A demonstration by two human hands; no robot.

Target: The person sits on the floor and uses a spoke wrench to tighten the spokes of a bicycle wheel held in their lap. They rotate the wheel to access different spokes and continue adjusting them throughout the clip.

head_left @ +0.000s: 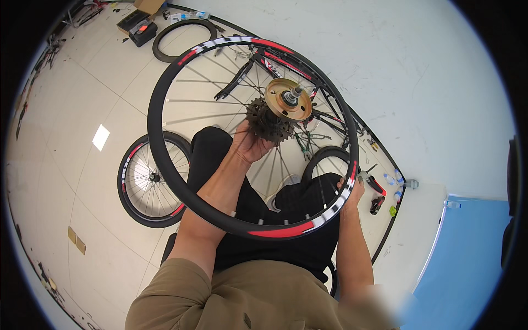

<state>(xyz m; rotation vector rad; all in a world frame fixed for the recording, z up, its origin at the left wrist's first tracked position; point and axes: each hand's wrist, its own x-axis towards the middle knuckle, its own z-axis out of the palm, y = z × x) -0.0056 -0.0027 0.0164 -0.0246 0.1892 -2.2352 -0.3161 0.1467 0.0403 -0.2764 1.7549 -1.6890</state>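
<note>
Both my hands are busy on this bicycle wheel, tilted up over my lap: left hand cupped around the sprocket cluster at its hub, right hand gripping its rim at the lower right! Left of the wheel, a second wheel rests on the floor; beyond its spokes, there's a black-and-red bike frame.

This looks like a bike workshop. A big black, white and red bike wheel with gears is up over the shiny cream tile floor, where a black rubber tyre lies. A red and black bike frame is near the floor's edge.
</note>
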